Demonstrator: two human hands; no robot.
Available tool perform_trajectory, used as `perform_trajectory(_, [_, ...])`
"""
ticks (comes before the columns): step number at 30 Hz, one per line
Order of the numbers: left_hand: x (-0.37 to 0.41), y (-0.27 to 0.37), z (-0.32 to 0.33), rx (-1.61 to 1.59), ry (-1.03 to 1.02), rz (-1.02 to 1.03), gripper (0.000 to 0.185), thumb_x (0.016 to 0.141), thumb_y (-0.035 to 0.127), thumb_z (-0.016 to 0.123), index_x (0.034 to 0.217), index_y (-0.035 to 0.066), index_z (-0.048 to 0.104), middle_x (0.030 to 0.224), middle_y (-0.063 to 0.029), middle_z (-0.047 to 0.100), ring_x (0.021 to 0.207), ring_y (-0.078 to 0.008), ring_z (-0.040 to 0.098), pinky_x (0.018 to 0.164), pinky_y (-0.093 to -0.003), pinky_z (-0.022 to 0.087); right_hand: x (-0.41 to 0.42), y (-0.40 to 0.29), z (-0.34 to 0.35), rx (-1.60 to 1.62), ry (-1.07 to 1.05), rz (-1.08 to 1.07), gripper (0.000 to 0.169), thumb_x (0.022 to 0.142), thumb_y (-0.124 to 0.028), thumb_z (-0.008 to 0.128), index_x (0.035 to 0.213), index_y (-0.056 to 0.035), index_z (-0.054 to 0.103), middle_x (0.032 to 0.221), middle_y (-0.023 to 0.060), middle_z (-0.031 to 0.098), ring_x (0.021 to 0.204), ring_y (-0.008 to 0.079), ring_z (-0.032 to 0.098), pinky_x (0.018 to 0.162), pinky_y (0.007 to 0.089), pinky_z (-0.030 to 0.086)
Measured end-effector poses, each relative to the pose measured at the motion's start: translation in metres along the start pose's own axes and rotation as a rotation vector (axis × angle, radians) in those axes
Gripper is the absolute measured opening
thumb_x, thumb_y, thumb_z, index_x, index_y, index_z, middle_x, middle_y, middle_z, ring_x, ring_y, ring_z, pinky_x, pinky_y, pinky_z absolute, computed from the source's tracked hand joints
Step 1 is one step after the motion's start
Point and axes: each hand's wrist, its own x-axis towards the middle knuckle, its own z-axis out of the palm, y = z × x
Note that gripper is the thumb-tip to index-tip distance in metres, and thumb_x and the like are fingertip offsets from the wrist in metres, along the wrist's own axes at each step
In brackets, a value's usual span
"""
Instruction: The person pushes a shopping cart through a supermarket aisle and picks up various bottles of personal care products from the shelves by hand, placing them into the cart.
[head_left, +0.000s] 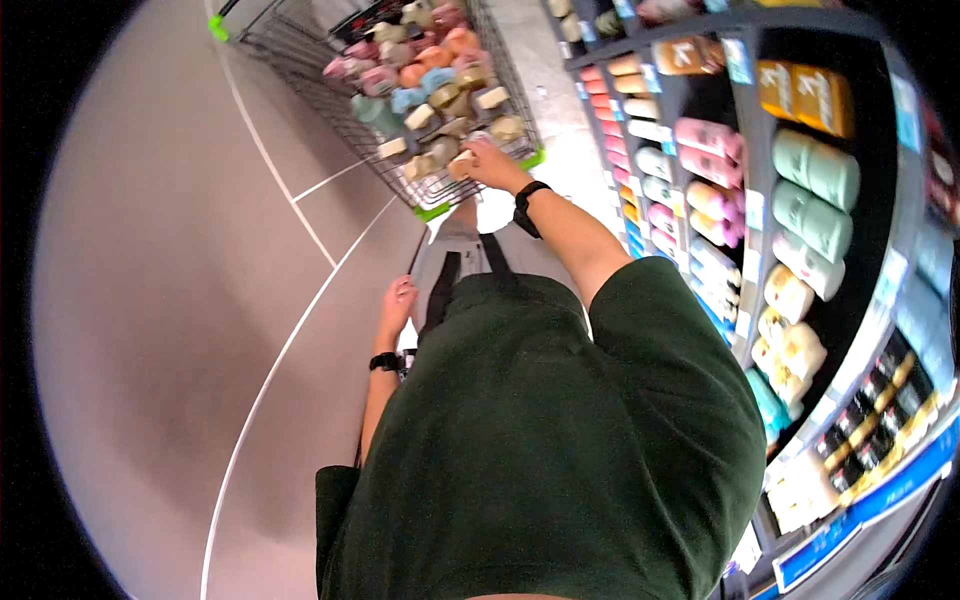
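Ahead of me stands a wire shopping cart (304, 97) with green corner pieces, piled with bottles in pink, orange, blue, green and beige. My right hand (491, 161) reaches over its near end, with the fingers closed around a beige-topped bottle (460, 166). Several more beige-topped bottles (420, 116) lie around it. A pale green bottle (375, 112) rests at the cart's left side. My left hand (400, 295) hangs low beside my left leg, its fingers loosely curled. No object shows in it, but blur hides the fingers' detail.
A dark shelving unit (761, 142) runs along my right side, bearing green bottles (814, 199), pink bottles (709, 146) and orange packs (806, 94). Price tags line its edges. To my left spreads a grey-pink surface (172, 300) with white lines.
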Motion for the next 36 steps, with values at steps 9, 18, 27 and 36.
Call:
perform_trajectory(9, [0.029, 0.094, 0.024, 0.139, 0.005, 0.187, 0.044, 0.096, 0.024, 0.066, 0.133, 0.002, 0.057, 0.117, -0.0111, 0.069, 0.106, -0.0214, 0.065, 0.092, -0.0349, 0.051, -0.125, 0.026, -0.161, 0.165, 0.614, 0.374, 0.031, 0.089, -0.011, 0.066, 0.118, -0.0029, 0.068, 0.11, 0.0156, 0.071, 0.093, 0.0274, 0.069, 0.086, 0.0392, 0.054])
perform_trajectory(18, [0.057, 0.138, 0.051, 0.232, 0.06, 0.308, 0.044, 0.095, 0.024, 0.068, 0.132, 0.002, 0.059, 0.109, -0.0122, 0.072, 0.099, -0.0201, 0.067, 0.089, -0.0335, 0.052, -0.233, 0.087, -0.297, -0.328, 1.521, 0.703, 0.066, 0.084, -0.018, 0.072, 0.139, 0.0047, 0.043, 0.132, 0.0304, 0.051, 0.119, 0.0478, 0.051, 0.098, 0.0524, 0.045])
perform_trajectory(27, [0.036, 0.152, 0.056, 0.367, 0.052, 0.314, 0.044, 0.094, 0.023, 0.067, 0.132, 0.002, 0.059, 0.11, -0.0139, 0.073, 0.099, -0.0219, 0.069, 0.087, -0.0351, 0.053, -0.241, 0.138, -0.35, -0.21, 1.11, 0.668, 0.066, 0.088, -0.055, 0.069, 0.125, -0.0005, 0.065, 0.125, 0.0287, 0.066, 0.111, 0.0475, 0.064, 0.093, 0.0506, 0.051])
perform_trajectory(36, [0.051, 0.128, 0.051, 0.37, -0.012, 0.363, 0.042, 0.091, 0.027, 0.068, 0.123, 0.0, 0.064, 0.109, -0.0152, 0.073, 0.097, -0.0251, 0.069, 0.088, -0.0365, 0.054, -0.242, 0.111, -0.319, -0.517, 1.047, 0.499, 0.035, 0.074, -0.035, 0.083, 0.082, -0.0047, 0.068, 0.084, 0.0145, 0.069, 0.079, 0.0326, 0.068, 0.074, 0.0439, 0.054])
